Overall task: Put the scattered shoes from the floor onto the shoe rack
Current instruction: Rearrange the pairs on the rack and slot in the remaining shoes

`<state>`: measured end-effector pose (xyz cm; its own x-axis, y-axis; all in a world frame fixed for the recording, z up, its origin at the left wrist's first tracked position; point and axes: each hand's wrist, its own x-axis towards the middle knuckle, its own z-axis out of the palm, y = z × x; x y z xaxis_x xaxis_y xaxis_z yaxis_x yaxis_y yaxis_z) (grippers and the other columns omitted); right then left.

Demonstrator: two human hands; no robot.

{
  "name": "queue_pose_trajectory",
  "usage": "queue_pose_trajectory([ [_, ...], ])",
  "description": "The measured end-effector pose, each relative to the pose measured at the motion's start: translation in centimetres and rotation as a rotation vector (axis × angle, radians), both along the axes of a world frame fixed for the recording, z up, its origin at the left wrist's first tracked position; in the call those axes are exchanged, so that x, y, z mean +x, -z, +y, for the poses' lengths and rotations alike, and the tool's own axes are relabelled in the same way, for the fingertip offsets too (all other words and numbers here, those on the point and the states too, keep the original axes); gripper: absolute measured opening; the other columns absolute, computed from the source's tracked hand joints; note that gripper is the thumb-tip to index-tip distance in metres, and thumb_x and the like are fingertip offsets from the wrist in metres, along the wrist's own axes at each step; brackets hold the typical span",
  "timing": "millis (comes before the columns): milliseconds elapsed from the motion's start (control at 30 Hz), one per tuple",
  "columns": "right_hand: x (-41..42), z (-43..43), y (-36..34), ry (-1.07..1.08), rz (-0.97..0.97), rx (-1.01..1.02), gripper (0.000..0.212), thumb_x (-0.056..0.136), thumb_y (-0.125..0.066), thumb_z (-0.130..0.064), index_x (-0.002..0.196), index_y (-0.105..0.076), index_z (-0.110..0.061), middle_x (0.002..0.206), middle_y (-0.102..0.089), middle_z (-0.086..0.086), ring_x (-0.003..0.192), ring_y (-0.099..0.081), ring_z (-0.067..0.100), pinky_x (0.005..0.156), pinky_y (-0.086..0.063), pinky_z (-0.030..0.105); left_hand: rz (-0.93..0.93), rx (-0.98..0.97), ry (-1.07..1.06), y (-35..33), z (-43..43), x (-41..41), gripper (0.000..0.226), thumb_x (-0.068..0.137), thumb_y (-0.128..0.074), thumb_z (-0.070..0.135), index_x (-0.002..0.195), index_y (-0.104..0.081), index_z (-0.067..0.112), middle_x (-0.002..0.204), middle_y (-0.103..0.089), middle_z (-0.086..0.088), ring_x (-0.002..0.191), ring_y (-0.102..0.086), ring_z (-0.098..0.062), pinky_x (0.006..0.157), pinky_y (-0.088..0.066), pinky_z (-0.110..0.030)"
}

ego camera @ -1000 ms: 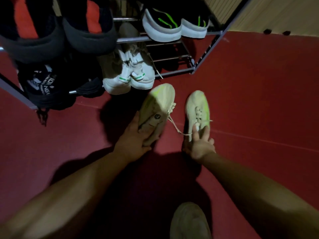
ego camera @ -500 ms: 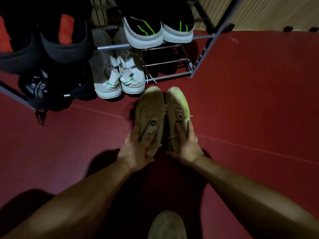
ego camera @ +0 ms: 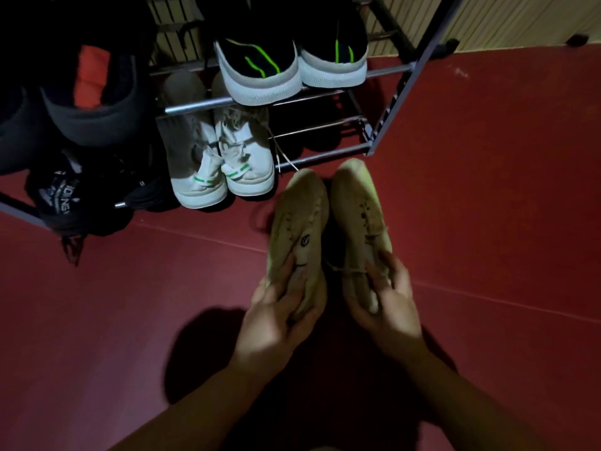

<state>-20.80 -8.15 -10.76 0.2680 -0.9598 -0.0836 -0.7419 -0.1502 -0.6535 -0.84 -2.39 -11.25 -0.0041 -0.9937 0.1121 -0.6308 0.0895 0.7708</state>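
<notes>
Two pale cream sneakers sit side by side with toes toward the shoe rack (ego camera: 388, 102). My left hand (ego camera: 279, 307) grips the heel end of the left cream sneaker (ego camera: 300, 229). My right hand (ego camera: 387, 304) grips the heel end of the right cream sneaker (ego camera: 361, 222), whose lace hangs loose. Both toes end just short of the rack's lowest front bar. I cannot tell if the sneakers rest on the floor or are lifted.
A white pair with green stripes (ego camera: 221, 167) fills the lower shelf's middle, with bare bars to its right. Black shoes with green lines (ego camera: 286, 63) sit above. Dark shoes with red (ego camera: 91, 92) and a black pair (ego camera: 74, 196) are at left. Red floor (ego camera: 487, 190) lies open at right.
The two cream sneakers were apart a second ago and have been brought together, then moved forward toward the rack. Both hands keep their hold on the heels.
</notes>
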Motion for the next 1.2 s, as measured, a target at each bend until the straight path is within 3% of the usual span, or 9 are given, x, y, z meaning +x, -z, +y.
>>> queue_pose_trajectory([
  [200,-2.2,-4.8,-3.6,-0.083,-0.087,-0.105,0.063,0.072,-0.073,-0.036,0.13,-0.052,-0.022,0.144,-0.022,-0.01,0.129,-0.03,-0.008,0.102,-0.029,0.009,0.04,-0.181,-0.016,-2.3,-3.4,-1.8,0.048,0.09,-0.053,0.036,0.134,-0.045,0.018,0.148,-0.035,-0.017,0.136,-0.034,-0.033,0.107,-0.035,-0.049],
  [367,-1.3,-10.6,-6.0,-0.134,-0.244,-0.065,0.051,0.078,-0.071,-0.026,0.124,-0.053,-0.013,0.136,-0.037,0.003,0.111,-0.035,-0.027,0.096,-0.026,-0.002,-0.029,-0.168,-0.096,-4.1,-9.2,-2.3,0.05,0.089,-0.051,0.039,0.13,-0.055,0.01,0.148,-0.036,-0.018,0.138,-0.031,-0.032,0.105,-0.036,-0.051],
  [433,-0.6,-13.2,-6.4,-0.1,-0.288,-0.077,0.044,0.081,-0.072,-0.013,0.121,-0.056,-0.007,0.132,-0.042,0.011,0.108,-0.039,-0.021,0.096,-0.027,0.0,-0.119,-0.148,-0.144,-5.2,-11.6,-2.4,0.055,0.088,-0.045,0.045,0.133,-0.053,0.014,0.147,-0.039,-0.015,0.136,-0.036,-0.027,0.106,-0.036,-0.048],
  [567,1.8,-18.9,-6.7,-0.235,-0.185,-0.096,0.02,0.087,-0.065,-0.029,0.102,-0.06,-0.041,0.117,-0.051,0.0,0.108,-0.047,0.015,0.093,-0.038,0.025,-0.29,0.017,-0.16,-5.8,-17.0,-2.2,0.056,0.092,-0.037,0.053,0.144,-0.036,0.031,0.157,-0.017,-0.002,0.145,-0.016,-0.024,0.116,-0.016,-0.041],
  [667,4.1,-21.4,-5.7,-0.177,0.062,-0.071,0.051,0.083,-0.067,-0.035,0.131,-0.052,-0.032,0.149,-0.03,0.002,0.13,-0.038,0.026,0.106,-0.034,0.032,-0.423,0.245,-0.12,-5.2,-19.5,-0.9,0.066,0.091,-0.049,0.048,0.148,-0.023,0.03,0.159,-0.006,-0.006,0.142,-0.009,-0.043,0.115,-0.013,-0.043],
  [767,4.9,-20.6,-2.9,-0.167,0.365,-0.188,0.064,0.082,-0.065,-0.037,0.141,-0.04,-0.032,0.155,-0.016,0.01,0.132,-0.031,0.036,0.104,-0.032,0.038,-0.851,0.063,0.219,-3.2,-19.8,0.4,0.088,0.079,-0.067,0.049,0.149,-0.023,0.021,0.156,-0.016,-0.016,0.136,-0.01,-0.056,0.102,-0.023,-0.071],
  [833,4.1,-19.3,-0.5,-0.085,0.325,-0.098,0.079,0.082,-0.065,-0.031,0.148,-0.023,-0.026,0.156,-0.002,0.018,0.137,-0.02,0.042,0.106,-0.031,0.043,-1.078,0.169,0.356,-1.3,-19.7,1.6,0.084,0.09,-0.047,0.051,0.15,0.005,0.025,0.158,0.003,-0.01,0.14,0.007,-0.05,0.105,-0.016,-0.07],
  [1000,2.9,-18.1,1.5,0.061,0.048,-0.017,0.081,0.087,-0.063,-0.025,0.15,-0.013,-0.021,0.151,-0.021,0.016,0.135,-0.029,0.034,0.108,-0.027,0.038,-1.0,0.271,0.116,-1.5,-19.3,1.8,0.083,0.087,-0.041,0.061,0.149,0.007,0.034,0.159,0.011,0.001,0.136,-0.018,-0.033,0.111,-0.019,-0.042],
  [1200,3.3,-21.5,0.4,-0.035,-0.011,-0.073,0.07,0.087,-0.06,-0.012,0.147,-0.025,-0.012,0.148,-0.03,0.017,0.129,-0.039,0.035,0.104,-0.035,0.04,-0.88,0.343,-0.025,-2.8,-21.3,0.3,0.073,0.086,-0.037,0.065,0.149,-0.009,0.039,0.159,0.008,0.0,0.138,-0.015,-0.041,0.11,-0.004,-0.064],
])
